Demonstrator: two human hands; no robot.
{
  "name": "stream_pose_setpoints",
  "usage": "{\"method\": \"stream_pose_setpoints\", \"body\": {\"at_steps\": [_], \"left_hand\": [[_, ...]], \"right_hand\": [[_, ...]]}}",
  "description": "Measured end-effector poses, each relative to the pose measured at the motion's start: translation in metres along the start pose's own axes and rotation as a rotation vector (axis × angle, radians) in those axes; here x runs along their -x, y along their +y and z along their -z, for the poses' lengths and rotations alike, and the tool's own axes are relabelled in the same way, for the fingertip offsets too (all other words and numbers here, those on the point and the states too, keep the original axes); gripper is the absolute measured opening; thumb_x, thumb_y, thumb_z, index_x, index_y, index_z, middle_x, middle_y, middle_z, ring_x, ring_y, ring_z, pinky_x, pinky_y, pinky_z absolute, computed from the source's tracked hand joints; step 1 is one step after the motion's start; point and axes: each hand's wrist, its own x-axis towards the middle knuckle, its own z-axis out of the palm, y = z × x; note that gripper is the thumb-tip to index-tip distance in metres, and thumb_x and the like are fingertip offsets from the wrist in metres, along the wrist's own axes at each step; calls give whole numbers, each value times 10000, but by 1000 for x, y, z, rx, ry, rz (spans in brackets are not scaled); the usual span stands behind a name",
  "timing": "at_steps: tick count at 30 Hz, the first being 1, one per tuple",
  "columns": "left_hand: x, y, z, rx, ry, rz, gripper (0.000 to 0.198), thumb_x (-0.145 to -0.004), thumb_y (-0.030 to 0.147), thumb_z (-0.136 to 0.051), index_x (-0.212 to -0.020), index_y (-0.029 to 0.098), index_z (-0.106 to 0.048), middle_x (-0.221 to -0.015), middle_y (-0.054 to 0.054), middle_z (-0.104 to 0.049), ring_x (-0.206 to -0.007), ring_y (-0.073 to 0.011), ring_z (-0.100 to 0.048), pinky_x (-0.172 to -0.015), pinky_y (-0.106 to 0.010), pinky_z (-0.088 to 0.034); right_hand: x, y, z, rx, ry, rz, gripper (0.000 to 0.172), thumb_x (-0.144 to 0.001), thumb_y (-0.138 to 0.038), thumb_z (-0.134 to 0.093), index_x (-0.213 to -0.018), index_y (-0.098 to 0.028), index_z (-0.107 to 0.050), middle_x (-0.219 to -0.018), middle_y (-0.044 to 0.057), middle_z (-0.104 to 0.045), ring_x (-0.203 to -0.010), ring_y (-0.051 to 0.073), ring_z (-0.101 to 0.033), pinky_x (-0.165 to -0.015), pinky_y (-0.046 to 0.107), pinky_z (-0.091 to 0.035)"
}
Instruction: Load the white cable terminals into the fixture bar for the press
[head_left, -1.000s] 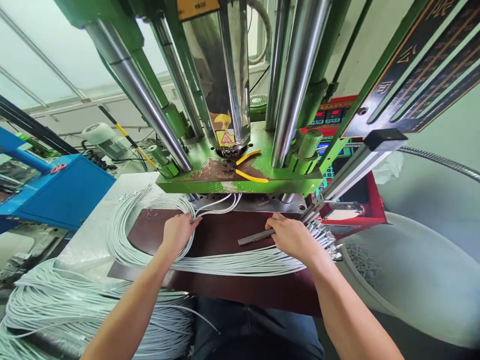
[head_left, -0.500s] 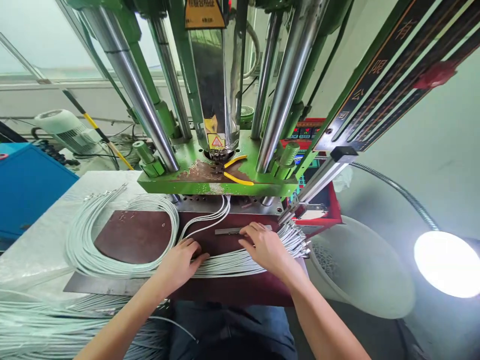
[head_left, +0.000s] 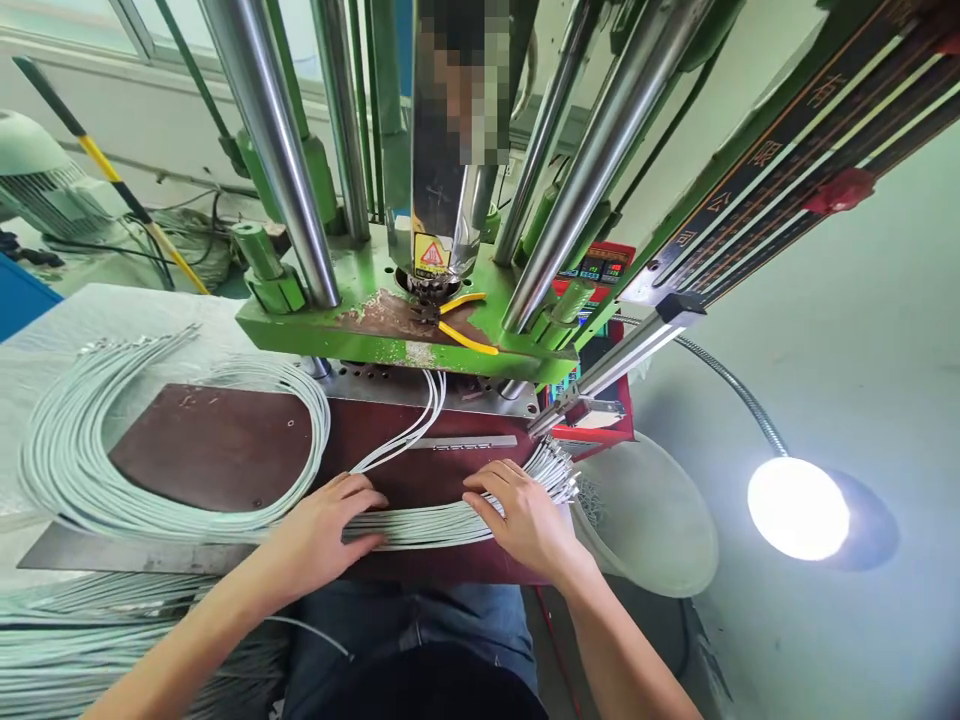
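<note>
A bundle of pale grey-white cables (head_left: 431,525) runs along the front of the dark brown board (head_left: 450,570). My left hand (head_left: 326,530) curls over it, thumb at the near side and fingers at the far side. Farther right, my right hand (head_left: 525,515) closes over the same bundle near its silvery ends (head_left: 556,470). Behind my hands lies a flat metal strip (head_left: 469,442) with small fittings along its front edge. Several thin cables (head_left: 429,405) lead from the bundle under the green press. To the left, the bundle's rest forms a large coil (head_left: 67,455).
Pliers with yellow handles (head_left: 465,340) lie on the green press plate (head_left: 315,335). A pale bin (head_left: 667,520) stands at the right, near a bright lamp (head_left: 799,508). More cables (head_left: 97,640) are heaped at the lower left. A metal arm (head_left: 615,360) slants past the press.
My view has shifted. My right hand has come off the metal strip and closed on the cables, leaving the strip fully visible. My left hand stays on the bundle, its thumb now nearer me.
</note>
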Motion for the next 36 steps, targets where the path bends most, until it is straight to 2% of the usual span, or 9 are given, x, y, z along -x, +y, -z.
{"method": "stream_pose_setpoints", "body": {"at_steps": [2, 4, 10, 19, 24, 27, 29, 31, 36], "left_hand": [[-2, 10, -10, -3, 39, -72, 110, -868, 226, -572, -893, 228, -679, -906, -33, -664, -865, -198, -631, -775, -314, -505], [-6, 21, -21, -38, 68, -127, 172, -913, 213, -514, -832, 208, -666, -836, -39, -632, -786, -189, -602, -720, -317, -494], [-16, 37, -40, -202, 142, -218, 252, -949, 164, -438, -791, 179, -634, -800, -43, -574, -695, -174, -527, -641, -330, -446], [-22, 37, -40, -356, 118, -346, 263, -967, 144, -412, -805, 169, -618, -785, -37, -576, -675, -169, -495, -619, -333, -398], [-22, 38, -33, -340, 181, -385, 230, -961, 169, -450, -808, 160, -623, -745, -33, -583, -679, -165, -516, -621, -310, -418], [-19, 38, -28, -295, 240, -414, 162, -940, 137, -479, -870, 169, -622, -782, -39, -620, -723, -171, -545, -667, -304, -443], [-16, 40, -24, -200, 271, -377, 132, -932, 137, -493, -892, 179, -611, -810, -43, -638, -745, -168, -560, -703, -298, -455], [-13, 44, -19, -35, 240, -276, 130, -943, 187, -483, -883, 186, -598, -810, -42, -644, -735, -161, -568, -701, -285, -458], [-14, 61, -3, 441, -146, 133, 393, -973, 406, -341, -691, 212, -533, -626, 14, -545, -583, -136, -479, -554, -252, -396]], "right_hand": [[1, -6, -2, -40, 26, 26, 190, -980, -267, -502, -1037, -195, -668, -1028, 60, -699, -974, 203, -626, -878, 362, -497], [5, -10, -3, -68, 52, 38, 188, -977, -248, -499, -1040, -196, -667, -1029, 64, -701, -973, 204, -627, -878, 366, -503], [22, -4, -1, -102, 101, 25, 180, -971, -267, -504, -1031, -216, -666, -1036, 70, -698, -978, 203, -630, -880, 368, -517], [27, 1, -5, -123, 134, 37, 158, -967, -251, -514, -1011, -209, -660, -1004, 61, -691, -947, 189, -624, -870, 344, -517], [17, -6, -7, -58, 104, 121, 169, -957, -264, -537, -1035, -195, -670, -1072, 81, -669, -1014, 213, -591, -905, 375, -501], [12, -7, -9, -6, 100, 149, 157, -956, -247, -537, -965, -200, -687, -1089, 80, -663, -1058, 223, -570, -940, 401, -478], [10, -7, -9, -27, 121, 187, 166, -963, -241, -528, -908, -199, -679, -1054, 68, -672, -1057, 211, -570, -939, 383, -471], [9, -8, -8, -66, 138, 239, 171, -971, -248, -521, -895, -195, -664, -1001, 55, -682, -1018, 192, -585, -910, 355, -474], [9, -13, -4, -97, 157, 289, 156, -973, -218, -507, -886, -186, -633, -919, 52, -683, -854, 168, -603, -787, 317, -479]]}}
